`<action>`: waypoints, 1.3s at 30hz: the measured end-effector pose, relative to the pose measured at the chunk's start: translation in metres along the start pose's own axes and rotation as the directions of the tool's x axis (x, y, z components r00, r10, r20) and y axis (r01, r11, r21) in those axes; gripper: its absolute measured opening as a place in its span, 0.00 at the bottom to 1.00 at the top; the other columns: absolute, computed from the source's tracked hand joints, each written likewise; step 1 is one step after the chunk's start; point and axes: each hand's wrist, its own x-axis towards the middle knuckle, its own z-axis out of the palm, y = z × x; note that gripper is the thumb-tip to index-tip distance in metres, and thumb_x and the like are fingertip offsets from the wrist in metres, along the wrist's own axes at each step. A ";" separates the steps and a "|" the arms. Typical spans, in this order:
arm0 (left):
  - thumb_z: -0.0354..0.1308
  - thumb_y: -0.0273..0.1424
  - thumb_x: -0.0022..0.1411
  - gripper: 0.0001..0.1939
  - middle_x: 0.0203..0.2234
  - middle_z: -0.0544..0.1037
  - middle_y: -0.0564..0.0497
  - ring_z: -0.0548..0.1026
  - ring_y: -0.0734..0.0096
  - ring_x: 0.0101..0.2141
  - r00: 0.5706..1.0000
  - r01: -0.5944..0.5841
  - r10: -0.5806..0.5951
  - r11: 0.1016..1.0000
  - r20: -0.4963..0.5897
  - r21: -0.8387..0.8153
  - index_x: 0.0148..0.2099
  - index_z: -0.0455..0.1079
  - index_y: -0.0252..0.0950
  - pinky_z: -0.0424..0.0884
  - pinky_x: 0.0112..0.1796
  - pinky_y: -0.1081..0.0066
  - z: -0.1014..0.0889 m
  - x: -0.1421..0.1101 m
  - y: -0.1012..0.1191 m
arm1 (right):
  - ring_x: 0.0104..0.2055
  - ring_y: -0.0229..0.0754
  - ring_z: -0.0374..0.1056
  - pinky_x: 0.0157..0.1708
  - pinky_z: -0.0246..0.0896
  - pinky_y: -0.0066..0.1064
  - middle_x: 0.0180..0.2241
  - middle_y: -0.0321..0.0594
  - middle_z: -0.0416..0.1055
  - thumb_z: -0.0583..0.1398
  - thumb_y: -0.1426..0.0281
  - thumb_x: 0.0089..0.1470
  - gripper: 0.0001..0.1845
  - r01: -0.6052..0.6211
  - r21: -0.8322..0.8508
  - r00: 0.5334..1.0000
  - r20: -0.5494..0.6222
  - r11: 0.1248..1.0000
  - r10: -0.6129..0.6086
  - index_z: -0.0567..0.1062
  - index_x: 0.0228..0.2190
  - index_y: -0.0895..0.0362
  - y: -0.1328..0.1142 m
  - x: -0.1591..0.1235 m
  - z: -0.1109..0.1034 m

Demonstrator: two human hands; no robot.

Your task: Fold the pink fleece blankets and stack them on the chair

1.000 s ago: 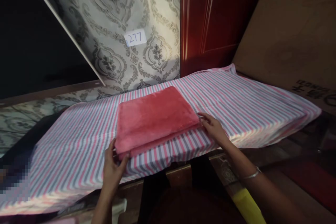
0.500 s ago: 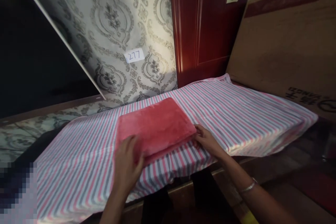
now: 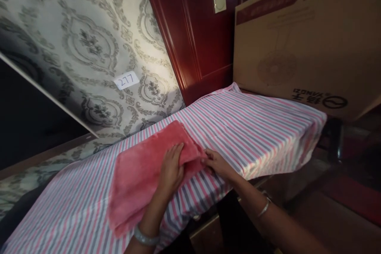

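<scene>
A folded pink plush towel [image 3: 139, 170] lies on a table covered with a pink, grey and white striped cloth [image 3: 253, 135]. My left hand [image 3: 171, 168] rests flat on top of the towel near its right end, fingers stretched forward. My right hand [image 3: 217, 162] is at the towel's right near corner, fingers pinched on the towel's edge. Both wrists wear a silver bangle.
A large cardboard box [image 3: 297, 43] leans at the back right against the table. A dark red wooden door [image 3: 202, 27] stands behind. The patterned wall [image 3: 89, 47] carries a small label reading 277 [image 3: 126, 80]. The table's near edge drops to a dark floor.
My left hand has left the towel's near left corner and slid across the top to its right end. The right hand stays at the right corner. The camera has swung right.
</scene>
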 end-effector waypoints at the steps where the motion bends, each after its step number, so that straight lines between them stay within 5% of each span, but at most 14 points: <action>1: 0.50 0.24 0.60 0.33 0.64 0.66 0.40 0.61 0.54 0.65 1.000 0.021 -0.022 0.999 0.021 0.030 0.68 0.58 0.35 0.56 0.64 0.48 0.003 -0.003 0.003 | 0.13 0.32 0.54 0.14 0.46 0.24 0.15 0.23 0.59 0.58 0.61 0.48 0.12 -0.012 0.001 1.000 0.009 1.000 0.012 0.63 0.34 0.53 0.001 -0.001 -0.002; 4: 0.54 0.23 0.55 0.38 0.68 0.59 0.40 0.53 0.46 0.68 0.989 0.075 -0.093 0.986 0.117 0.148 0.69 0.58 0.35 0.51 0.65 0.43 0.014 -0.007 0.014 | 0.13 0.33 0.56 0.14 0.48 0.24 0.18 0.24 0.64 0.55 0.68 0.43 0.18 -0.049 -0.019 0.998 -0.028 0.999 0.048 0.63 0.40 0.54 0.002 -0.003 -0.001; 7: 0.56 0.23 0.55 0.40 0.70 0.54 0.41 0.48 0.48 0.70 0.978 0.092 -0.120 0.982 0.172 0.165 0.71 0.55 0.37 0.47 0.66 0.43 0.018 -0.009 0.020 | 0.14 0.35 0.60 0.13 0.53 0.26 0.25 0.28 0.70 0.53 0.69 0.39 0.29 -0.069 -0.019 0.995 -0.078 0.997 0.068 0.62 0.48 0.54 0.001 -0.004 0.004; 12: 0.57 0.39 0.64 0.37 0.70 0.55 0.42 0.51 0.54 0.69 0.973 -0.002 0.021 0.997 0.231 -0.081 0.71 0.53 0.39 0.47 0.67 0.46 -0.007 -0.016 0.008 | 0.16 0.36 0.64 0.15 0.59 0.28 0.30 0.32 0.72 0.52 0.70 0.43 0.36 -0.111 -0.089 0.991 -0.090 0.990 0.103 0.59 0.57 0.54 -0.002 -0.009 -0.001; 15: 0.47 0.40 0.70 0.28 0.67 0.62 0.45 0.58 0.60 0.67 0.997 0.047 -0.039 0.992 0.074 -0.116 0.69 0.57 0.42 0.50 0.66 0.48 -0.032 -0.029 -0.023 | 0.27 0.40 0.72 0.27 0.69 0.32 0.40 0.41 0.75 0.52 0.69 0.49 0.30 -0.004 -0.371 0.972 -0.219 0.929 -0.083 0.65 0.55 0.54 -0.015 -0.012 -0.013; 18: 0.48 0.39 0.68 0.27 0.63 0.68 0.39 0.64 0.55 0.64 0.958 0.258 -0.258 0.966 -0.125 -0.017 0.65 0.63 0.35 0.54 0.65 0.47 -0.053 -0.045 -0.070 | 0.47 0.47 0.72 0.48 0.68 0.41 0.51 0.48 0.73 0.51 0.69 0.55 0.27 0.173 -0.663 0.895 -0.203 0.728 -0.397 0.69 0.55 0.55 -0.041 -0.003 -0.010; 21: 0.51 0.40 0.65 0.30 0.62 0.67 0.33 0.64 0.50 0.64 0.882 0.445 -0.425 0.893 -0.203 0.063 0.64 0.63 0.30 0.60 0.62 0.47 -0.071 -0.057 -0.110 | 0.61 0.50 0.63 0.60 0.58 0.45 0.60 0.47 0.66 0.50 0.66 0.61 0.29 0.331 -0.759 0.882 0.039 0.560 -0.469 0.65 0.62 0.55 -0.068 0.025 0.023; 24: 0.51 0.40 0.65 0.31 0.65 0.63 0.32 0.60 0.48 0.66 0.824 0.563 -0.539 0.815 -0.174 0.139 0.66 0.61 0.30 0.59 0.61 0.44 -0.088 -0.051 -0.126 | 0.67 0.53 0.53 0.65 0.49 0.47 0.66 0.49 0.59 0.51 0.64 0.63 0.32 0.387 -0.819 0.901 0.238 0.424 -0.361 0.59 0.66 0.59 -0.085 0.064 0.072; 28: 0.44 0.40 0.69 0.31 0.70 0.52 0.34 0.50 0.49 0.69 0.734 0.670 -0.675 0.704 -0.068 0.237 0.70 0.54 0.33 0.52 0.63 0.42 -0.100 -0.020 -0.123 | 0.70 0.58 0.45 0.66 0.40 0.52 0.68 0.55 0.53 0.49 0.60 0.67 0.33 0.185 -0.949 0.979 0.154 0.254 -0.136 0.57 0.67 0.61 -0.083 0.117 0.115; 32: 0.42 0.42 0.71 0.30 0.70 0.52 0.37 0.49 0.47 0.69 0.691 0.681 -0.723 0.656 0.012 0.326 0.70 0.55 0.36 0.47 0.64 0.40 -0.079 0.005 -0.129 | 0.69 0.58 0.47 0.65 0.36 0.54 0.66 0.56 0.56 0.46 0.58 0.69 0.30 0.088 -0.988 0.991 0.075 0.127 -0.108 0.63 0.63 0.62 -0.057 0.155 0.115; 39: 0.40 0.42 0.72 0.29 0.67 0.60 0.36 0.54 0.46 0.67 0.705 0.691 -0.701 0.646 -0.107 0.323 0.69 0.57 0.36 0.49 0.61 0.35 -0.020 -0.008 -0.152 | 0.68 0.56 0.50 0.65 0.35 0.56 0.64 0.51 0.61 0.45 0.55 0.68 0.30 0.117 -0.991 0.983 0.105 0.069 -0.152 0.65 0.62 0.58 -0.004 0.182 0.088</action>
